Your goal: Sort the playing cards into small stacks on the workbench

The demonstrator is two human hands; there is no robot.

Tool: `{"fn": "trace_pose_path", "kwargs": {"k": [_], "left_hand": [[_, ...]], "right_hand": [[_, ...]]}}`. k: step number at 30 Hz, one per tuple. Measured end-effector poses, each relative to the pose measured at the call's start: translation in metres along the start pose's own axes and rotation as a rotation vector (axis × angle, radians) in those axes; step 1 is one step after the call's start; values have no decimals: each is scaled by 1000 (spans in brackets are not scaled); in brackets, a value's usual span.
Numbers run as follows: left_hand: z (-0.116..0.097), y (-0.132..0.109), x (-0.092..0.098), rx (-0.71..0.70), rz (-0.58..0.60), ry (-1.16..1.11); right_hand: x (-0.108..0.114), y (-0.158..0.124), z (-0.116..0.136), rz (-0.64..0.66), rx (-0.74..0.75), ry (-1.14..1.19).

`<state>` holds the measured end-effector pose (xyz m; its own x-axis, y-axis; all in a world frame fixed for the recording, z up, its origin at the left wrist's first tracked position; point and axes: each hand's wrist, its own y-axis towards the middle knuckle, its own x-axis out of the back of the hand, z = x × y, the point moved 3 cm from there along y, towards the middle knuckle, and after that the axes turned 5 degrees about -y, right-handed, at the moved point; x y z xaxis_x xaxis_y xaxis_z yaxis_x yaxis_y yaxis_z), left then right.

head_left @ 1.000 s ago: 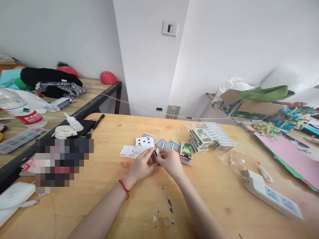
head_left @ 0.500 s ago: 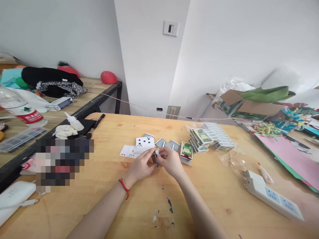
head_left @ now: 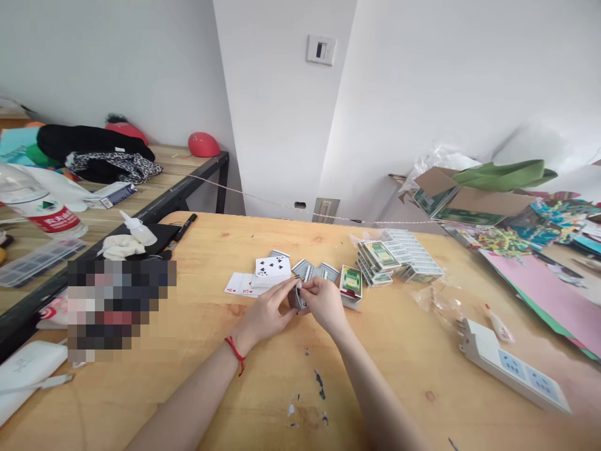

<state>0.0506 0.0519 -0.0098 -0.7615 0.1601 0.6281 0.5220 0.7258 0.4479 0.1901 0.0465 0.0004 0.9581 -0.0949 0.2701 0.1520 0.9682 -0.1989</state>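
My left hand point(head_left: 268, 312) and my right hand point(head_left: 323, 302) meet over the middle of the wooden table point(head_left: 197, 369), both closed round a small stack of playing cards point(head_left: 297, 297) held on edge between them. Just beyond the hands, face-up cards point(head_left: 272, 269) with a five of spades on top lie beside red-suited cards point(head_left: 239, 285). Face-down grey-backed cards point(head_left: 315, 271) lie to their right. A green card box point(head_left: 350, 283) stands next to my right hand.
Stacked card packs point(head_left: 399, 257) sit further right, with a white power strip point(head_left: 511, 366) near the right edge. A black marker point(head_left: 184, 227), a glue bottle point(head_left: 138, 229) and a blurred-out patch point(head_left: 119, 307) lie at the left. A second table point(head_left: 141, 200) with clothes stands beyond.
The hands have stayed in place while the fingers shift slightly on the held cards. The view has drifted a little.
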Motion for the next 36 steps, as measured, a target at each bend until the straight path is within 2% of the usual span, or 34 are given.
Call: {"fn": "trace_pose_path", "kwargs": {"k": [5, 8, 11, 16, 18, 24, 28, 31, 36], "left_hand": [[0, 0, 1, 9, -5, -11], [-1, 1, 2, 10, -9, -18], [-1, 1, 2, 10, -6, -20], [0, 1, 0, 7, 8, -29], [0, 1, -1, 9, 11, -44], [2, 2, 1, 92, -50, -148], [6, 2, 0, 178, -70, -242], [6, 3, 0, 170, -104, -309], [-3, 2, 5, 98, -148, -324]], "right_hand": [[5, 1, 0, 233, -92, 178], [7, 1, 0, 280, -106, 128], [7, 0, -2, 260, -87, 0], [3, -1, -2, 88, -40, -289], [3, -2, 0, 71, -12, -310], [7, 1, 1, 323, -19, -37], [11, 4, -2, 367, -44, 61], [11, 4, -3, 424, -23, 156], [6, 3, -5, 644, 22, 438]]}}
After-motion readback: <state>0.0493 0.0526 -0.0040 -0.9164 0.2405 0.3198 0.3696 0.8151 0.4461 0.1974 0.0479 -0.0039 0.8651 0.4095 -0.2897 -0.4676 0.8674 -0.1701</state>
